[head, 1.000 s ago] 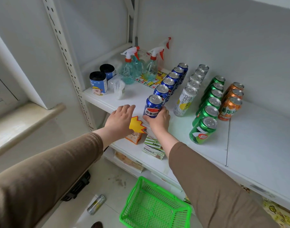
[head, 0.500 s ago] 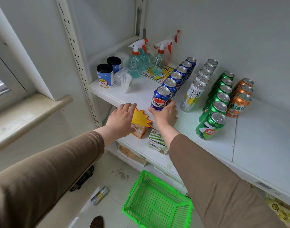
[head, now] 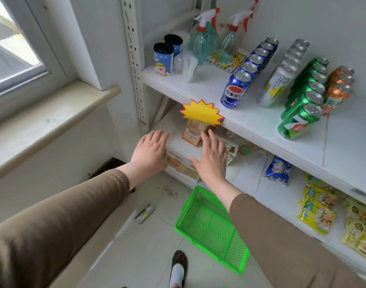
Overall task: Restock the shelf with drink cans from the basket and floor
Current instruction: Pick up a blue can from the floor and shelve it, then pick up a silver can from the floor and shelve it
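White shelf (head: 250, 121) is holding the can rows, both hands, left hand (head: 149, 150) and right hand (head: 211, 157), hanging spread and empty, basket (head: 211, 227) showing bare; next is likely fetching the floor can (head: 145, 213).

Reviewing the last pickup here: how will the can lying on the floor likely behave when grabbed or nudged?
The can lies on its side on smooth floor tile, so a nudge would probably roll it. It looks slim and rigid, likely easy to close one hand around. The metal may be slick. Full or empty cannot be told.
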`<state>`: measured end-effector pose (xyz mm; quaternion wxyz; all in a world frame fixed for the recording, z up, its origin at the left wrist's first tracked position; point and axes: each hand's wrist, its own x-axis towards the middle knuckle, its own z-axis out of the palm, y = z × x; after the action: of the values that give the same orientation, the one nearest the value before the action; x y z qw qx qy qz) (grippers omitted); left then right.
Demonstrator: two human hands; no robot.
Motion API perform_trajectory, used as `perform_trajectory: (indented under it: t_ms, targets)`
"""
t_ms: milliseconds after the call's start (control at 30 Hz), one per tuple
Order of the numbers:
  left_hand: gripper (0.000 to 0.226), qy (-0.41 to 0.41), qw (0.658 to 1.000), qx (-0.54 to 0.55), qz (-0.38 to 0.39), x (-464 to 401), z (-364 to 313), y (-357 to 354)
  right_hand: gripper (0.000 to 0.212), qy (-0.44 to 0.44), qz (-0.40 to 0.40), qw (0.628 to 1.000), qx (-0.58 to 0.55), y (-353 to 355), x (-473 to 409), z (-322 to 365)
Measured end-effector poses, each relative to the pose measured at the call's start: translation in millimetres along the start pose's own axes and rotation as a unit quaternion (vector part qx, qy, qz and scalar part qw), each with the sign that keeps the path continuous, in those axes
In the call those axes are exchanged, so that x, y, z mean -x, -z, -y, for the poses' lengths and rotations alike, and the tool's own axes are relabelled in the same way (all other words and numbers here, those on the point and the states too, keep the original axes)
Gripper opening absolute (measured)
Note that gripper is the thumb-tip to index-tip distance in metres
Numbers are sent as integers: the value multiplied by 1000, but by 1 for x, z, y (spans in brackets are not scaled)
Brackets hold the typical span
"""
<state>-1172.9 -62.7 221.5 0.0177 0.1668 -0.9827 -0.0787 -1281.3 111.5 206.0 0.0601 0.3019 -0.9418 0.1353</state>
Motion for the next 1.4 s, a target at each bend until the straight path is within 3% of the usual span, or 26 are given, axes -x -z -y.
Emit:
perform_trajectory:
  t_ms: [267,600,800,1067,1233,1400]
  targets:
    - [98,27,997,-10,72,97,74,-114,92,48,124,991,17,-131,80,49]
    - [94,100,982,9,160,160,134,-329,82,74,282,957,-13,-363,157,47]
    - [98,123,976,3,181,170,163,-464,69,-92,338,930,-110,-523,190,35]
    - [99,129,974,8,187,155,209,-608,71,-364,361,819,-257,-708,186,37]
    - [99,132,975,17,180,151,231,-661,87,-489,319,730,-357,-774,180,45]
    - [97,139,974,24,176,152,243,-668,78,-503,278,708,-410,-789,181,55]
